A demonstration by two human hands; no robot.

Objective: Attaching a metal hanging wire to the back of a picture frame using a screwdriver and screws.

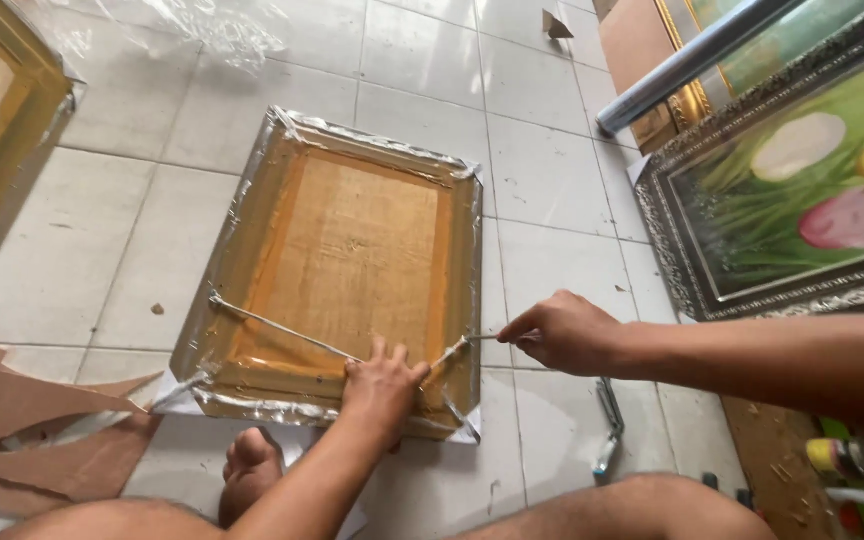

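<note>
A picture frame (352, 180) wrapped in clear plastic film lies face down on the tiled floor, its brown backing up. A twisted strand of plastic film (282, 328) runs across its lower part. My left hand (382, 385) presses flat on the frame's near edge, pinning the strand. To the right, my right hand (564, 332) pinches the strand's end and holds it taut just off the frame's right edge.
A framed flower painting (802, 190) leans at the right, with a roll of clear film (692, 60) above it. Cardboard scraps (22, 420) lie at the left, a metal tool (609, 425) near my right knee. Another wrapped frame (2, 130) sits at the far left.
</note>
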